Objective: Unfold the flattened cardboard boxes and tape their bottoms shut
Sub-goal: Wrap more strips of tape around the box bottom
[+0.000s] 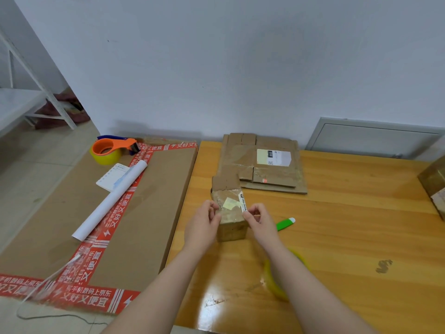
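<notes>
A small brown cardboard box [230, 208] stands on the wooden table [349, 225], its far flap raised, old labels on its upper face. My left hand [204, 222] holds the box's left side with curled fingers. My right hand [256, 219] pinches its right edge near a white label. A stack of flattened cardboard boxes [262, 162] lies behind it by the wall. A roll of yellow tape [280, 276] sits on the table under my right forearm, partly hidden. An orange tape dispenser [110, 149] with yellow tape rests at the far left.
A green-handled cutter [285, 224] lies just right of my right hand. A large flat carton [101, 213] with red printed tape lies left of the table, carrying a rolled white paper [110, 201] and a notepad [113, 177]. Another box [433, 184] shows at the right edge.
</notes>
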